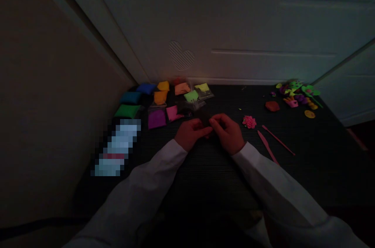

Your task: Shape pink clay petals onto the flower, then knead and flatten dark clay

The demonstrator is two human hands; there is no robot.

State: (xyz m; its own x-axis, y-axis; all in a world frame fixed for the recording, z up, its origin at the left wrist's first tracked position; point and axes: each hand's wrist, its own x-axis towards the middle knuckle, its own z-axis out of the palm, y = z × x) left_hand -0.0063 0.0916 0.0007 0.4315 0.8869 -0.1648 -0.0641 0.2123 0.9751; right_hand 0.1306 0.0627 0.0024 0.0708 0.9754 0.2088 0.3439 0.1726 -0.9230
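My left hand [191,132] and my right hand [227,132] meet over the middle of the dark table. Between them, fingers and thumbs pinch a small dark packet [203,115]; the dim light hides its contents. Just beyond the fingers lie a light green clay packet [191,96], a pink clay packet [174,113] and another dark packet [185,107]. Right of my right hand sits a pink clay flower [249,122] with ruffled petals. Two pink modelling tools, a knife [267,145] and a thin stick [278,140], rest beside it.
More clay packets, including purple [157,118], green [127,111] and blue [146,88], line the left and back. A blurred-out lit screen [120,146] lies at left. Small clay pieces, a green flower [310,91] among them, cluster back right near a red lump [272,106]. A white panel [234,25] stands behind.
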